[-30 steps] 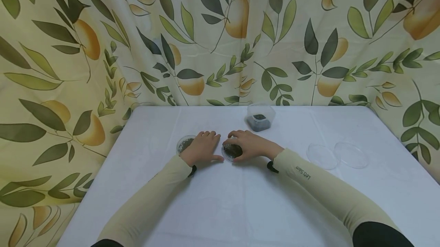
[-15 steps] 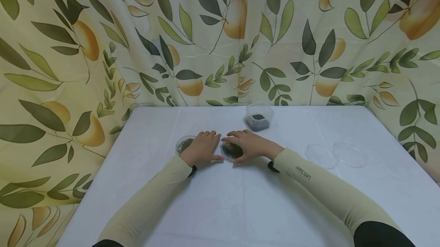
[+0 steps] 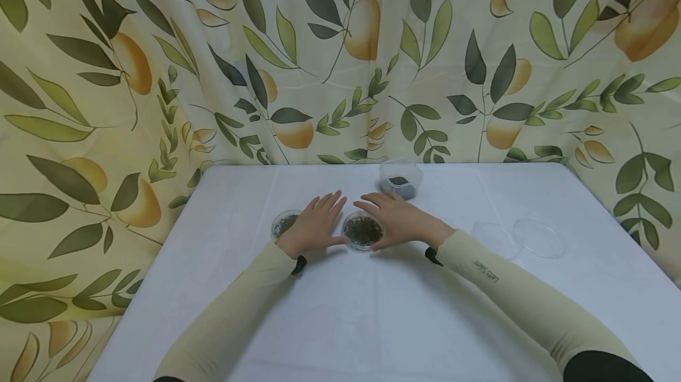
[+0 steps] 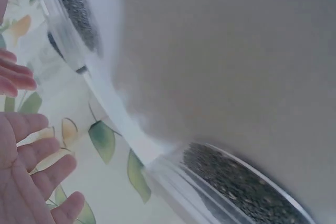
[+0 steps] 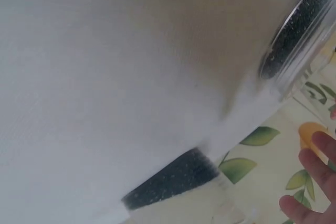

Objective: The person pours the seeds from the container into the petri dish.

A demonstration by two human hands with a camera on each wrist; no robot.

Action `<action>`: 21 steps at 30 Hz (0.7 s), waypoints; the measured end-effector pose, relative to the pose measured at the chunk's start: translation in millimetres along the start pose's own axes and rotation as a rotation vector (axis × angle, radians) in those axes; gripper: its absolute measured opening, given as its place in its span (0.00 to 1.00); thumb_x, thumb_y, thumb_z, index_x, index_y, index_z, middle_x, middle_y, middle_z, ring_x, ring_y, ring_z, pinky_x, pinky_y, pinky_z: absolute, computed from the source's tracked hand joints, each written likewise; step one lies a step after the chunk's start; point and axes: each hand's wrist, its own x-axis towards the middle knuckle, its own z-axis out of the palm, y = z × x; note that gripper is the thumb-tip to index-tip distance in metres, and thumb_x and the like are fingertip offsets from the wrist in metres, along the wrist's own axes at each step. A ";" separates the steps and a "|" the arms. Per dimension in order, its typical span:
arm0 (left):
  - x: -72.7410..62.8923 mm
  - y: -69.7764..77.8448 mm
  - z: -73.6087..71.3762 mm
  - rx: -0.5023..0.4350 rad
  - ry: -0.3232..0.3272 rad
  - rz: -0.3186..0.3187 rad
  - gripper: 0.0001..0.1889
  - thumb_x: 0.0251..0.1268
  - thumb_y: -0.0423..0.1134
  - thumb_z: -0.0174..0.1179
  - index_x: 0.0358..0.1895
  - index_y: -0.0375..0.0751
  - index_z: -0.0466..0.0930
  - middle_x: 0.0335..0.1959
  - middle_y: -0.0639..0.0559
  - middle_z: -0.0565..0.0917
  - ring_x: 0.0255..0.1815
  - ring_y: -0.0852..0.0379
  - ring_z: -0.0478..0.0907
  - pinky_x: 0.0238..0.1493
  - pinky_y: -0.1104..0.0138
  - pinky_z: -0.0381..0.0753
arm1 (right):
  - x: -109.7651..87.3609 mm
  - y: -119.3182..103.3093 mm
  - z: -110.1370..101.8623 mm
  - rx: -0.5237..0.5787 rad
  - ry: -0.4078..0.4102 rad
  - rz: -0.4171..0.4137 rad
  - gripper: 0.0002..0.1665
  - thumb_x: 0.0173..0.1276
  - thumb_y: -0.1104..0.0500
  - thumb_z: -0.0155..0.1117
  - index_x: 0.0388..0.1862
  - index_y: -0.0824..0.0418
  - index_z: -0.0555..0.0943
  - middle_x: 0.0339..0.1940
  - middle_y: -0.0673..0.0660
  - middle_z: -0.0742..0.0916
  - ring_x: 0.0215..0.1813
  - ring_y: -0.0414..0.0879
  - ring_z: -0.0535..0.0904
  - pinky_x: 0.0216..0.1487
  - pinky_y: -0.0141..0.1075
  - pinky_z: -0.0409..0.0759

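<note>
Two clear round dishes of dark grains sit on the white table. One dish (image 3: 363,230) lies between my hands; the other (image 3: 281,220) is partly hidden behind my left hand (image 3: 314,225). That hand has its fingers straight and spread, and its thumb tip is close to the middle dish's left edge; contact cannot be told. My right hand (image 3: 403,219) is just right of the same dish, fingers extended and holding nothing. The left wrist view shows the left palm (image 4: 26,177) with loose fingers and a grain-filled dish (image 4: 236,187) beside it.
Behind the right hand stands a clear square container (image 3: 401,181) with dark grains, also low in the right wrist view. Two clear round lids (image 3: 538,239) lie flat at the right of the table. A leaf-and-fruit patterned curtain (image 3: 340,104) hangs behind the table's far edge.
My right hand has drawn slightly right, off the middle dish, uncovering more of it. My left hand's fingers have straightened and spread. Both dishes stay about where they were.
</note>
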 end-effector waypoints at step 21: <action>8.3 35.5 -13.7 -0.133 0.231 0.031 0.42 0.64 0.57 0.53 0.74 0.40 0.48 0.76 0.44 0.50 0.77 0.47 0.46 0.76 0.50 0.44 | -53.8 7.5 -30.9 -0.057 0.179 0.118 0.55 0.47 0.38 0.72 0.69 0.61 0.63 0.67 0.61 0.72 0.68 0.56 0.66 0.65 0.64 0.59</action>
